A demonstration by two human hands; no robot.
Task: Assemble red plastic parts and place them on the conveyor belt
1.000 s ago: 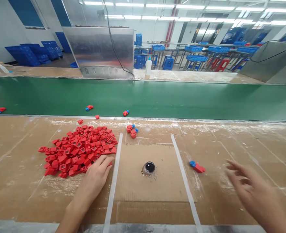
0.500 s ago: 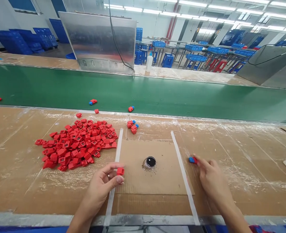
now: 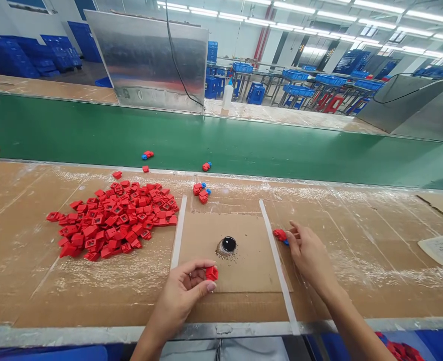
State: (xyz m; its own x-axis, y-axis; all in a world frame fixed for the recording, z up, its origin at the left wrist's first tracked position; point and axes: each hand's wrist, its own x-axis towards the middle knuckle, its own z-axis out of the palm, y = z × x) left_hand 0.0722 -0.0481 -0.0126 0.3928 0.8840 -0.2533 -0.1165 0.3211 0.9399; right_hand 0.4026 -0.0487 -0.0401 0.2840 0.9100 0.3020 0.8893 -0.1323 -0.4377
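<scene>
My left hand (image 3: 181,291) pinches a small red plastic block (image 3: 212,273) between thumb and fingertips, its hollow side showing. That block is above the front part of a cardboard sheet (image 3: 251,276). On the sheet stands a small round pot of black liquid (image 3: 229,244), with dark specks around it. To the right, beyond a white tape strip (image 3: 279,260), my right hand (image 3: 311,255) has its fingers closed at a red-and-blue plastic piece (image 3: 280,234). The red end points left and the blue part is partly hidden by the fingers. A heap of red blocks (image 3: 119,220) lies at the left.
Two red-and-blue pieces (image 3: 201,192) lie behind the sheet. More such pieces, one of them (image 3: 206,166) near the middle, rest on the green belt (image 3: 262,150). A white bottle (image 3: 227,96) stands on the far ledge. Below the bench edge at right is a blue bin (image 3: 437,346) with red parts.
My left hand has moved right with the red block, now turned hollow side out. My right hand has shifted left and away from me, and its piece now points red end outward. The view has shifted slightly.
</scene>
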